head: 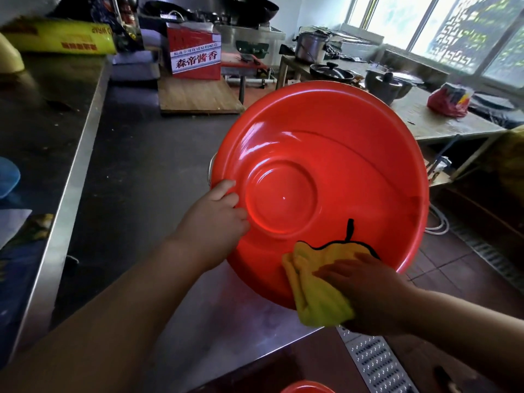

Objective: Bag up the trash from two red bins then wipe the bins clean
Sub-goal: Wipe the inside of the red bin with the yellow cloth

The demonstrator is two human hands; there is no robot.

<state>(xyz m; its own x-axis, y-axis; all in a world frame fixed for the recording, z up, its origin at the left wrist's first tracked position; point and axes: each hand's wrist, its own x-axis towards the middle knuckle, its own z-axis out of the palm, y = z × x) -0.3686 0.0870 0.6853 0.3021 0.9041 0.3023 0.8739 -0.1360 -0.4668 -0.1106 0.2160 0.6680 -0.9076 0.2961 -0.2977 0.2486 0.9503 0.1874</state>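
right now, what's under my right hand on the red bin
A yellow cloth with black trim lies under the right hand, pressed against the red bin near its lower rim. The cloth part and bin surface beneath the palm are covered.

The red bin [326, 180] is smooth, glossy plastic, with bright highlights along its wall and moulded base ring. A thin metal handle [209, 173] shows at its left side. The yellow cloth [314, 290] on its near rim is soft, matt fabric with black edging. The bench [226, 321] beneath is brushed steel with a dull sheen and smeary reflections. Farther off lies a bare wooden board [198, 96] with visible grain, and by it a printed cardboard box [195, 56]. At the far right stands a polished metal pot [312, 46]. Near right, a perforated metal grate [374, 361] lies in the matt tiled floor [442, 268].
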